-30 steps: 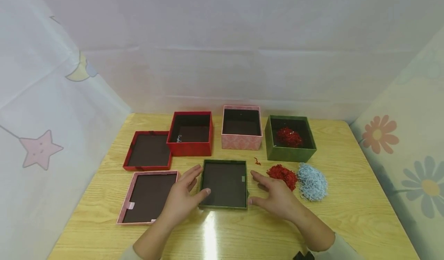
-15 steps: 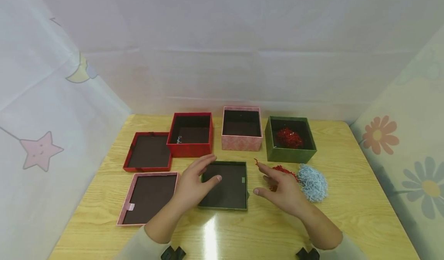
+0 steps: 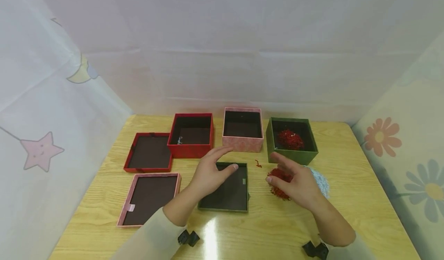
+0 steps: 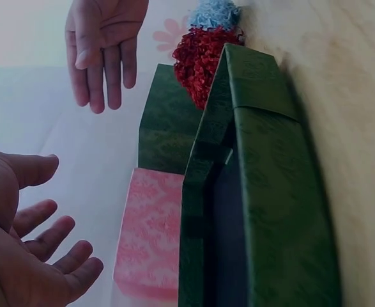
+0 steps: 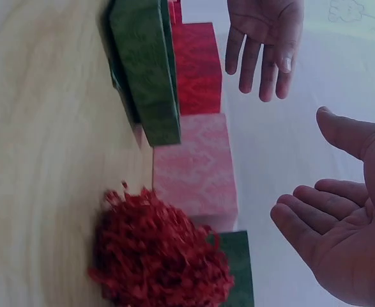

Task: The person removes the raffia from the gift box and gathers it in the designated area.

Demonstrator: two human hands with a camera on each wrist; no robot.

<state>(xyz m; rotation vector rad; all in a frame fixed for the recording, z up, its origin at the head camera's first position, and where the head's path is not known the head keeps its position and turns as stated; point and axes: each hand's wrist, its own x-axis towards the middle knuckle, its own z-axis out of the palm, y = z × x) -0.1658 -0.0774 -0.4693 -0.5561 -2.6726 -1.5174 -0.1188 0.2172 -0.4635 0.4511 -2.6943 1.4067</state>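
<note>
My left hand (image 3: 209, 174) hovers over the dark green lid (image 3: 227, 194), fingers extended and nothing in them. The lid lies inside-up on the table. Over the red paper shred (image 3: 277, 192) and partly hiding it, my right hand (image 3: 300, 181) holds nothing, its fingers loosely extended. Behind it stands the green box (image 3: 293, 156), with more red shred (image 3: 290, 139) inside. Light blue shred (image 3: 322, 181) lies beside the red pile, partly covered by the right hand. In the left wrist view both hands are apart from the green lid (image 4: 283, 192).
Along the back stand an open red box (image 3: 190, 151) with a few pale scraps inside and an open pink box (image 3: 242, 144). A red lid (image 3: 149, 152) and a pink lid (image 3: 154, 194) lie at the left. One red strand (image 3: 258, 163) lies on the table (image 3: 277, 233).
Both hands have lifted from beside the green lid and moved forward and to the right. The right one now hovers over the red shred. The boxes and lids look the same.
</note>
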